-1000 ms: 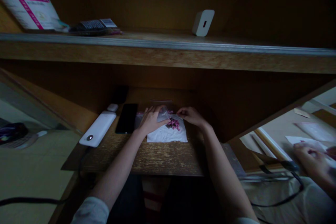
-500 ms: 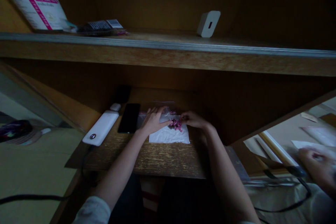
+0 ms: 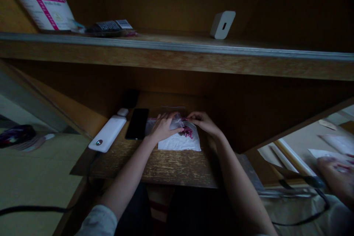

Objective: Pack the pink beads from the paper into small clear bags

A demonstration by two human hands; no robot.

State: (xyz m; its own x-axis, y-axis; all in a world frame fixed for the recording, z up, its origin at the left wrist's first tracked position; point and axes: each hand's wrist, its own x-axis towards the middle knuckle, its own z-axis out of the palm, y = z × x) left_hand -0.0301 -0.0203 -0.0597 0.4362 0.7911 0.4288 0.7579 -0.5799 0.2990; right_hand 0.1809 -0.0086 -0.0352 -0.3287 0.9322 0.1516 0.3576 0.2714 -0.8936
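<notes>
The left hand (image 3: 164, 127) lies spread open on a clear plastic zip bag (image 3: 177, 122) of round magenta beads (image 3: 187, 131), resting on a crumpled white paper sheet (image 3: 179, 142) atop the dark wooden tabletop (image 3: 177, 166). The right hand (image 3: 200, 121) curls at the bag's edge; whether it pinches, I cannot tell.

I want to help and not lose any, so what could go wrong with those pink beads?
The pink beads could spill from the clear plastic bag and roll across the wooden desk, maybe off its edge. The left hand and right hand are close together, so a slip might tip the bag off the white tissue.
</notes>
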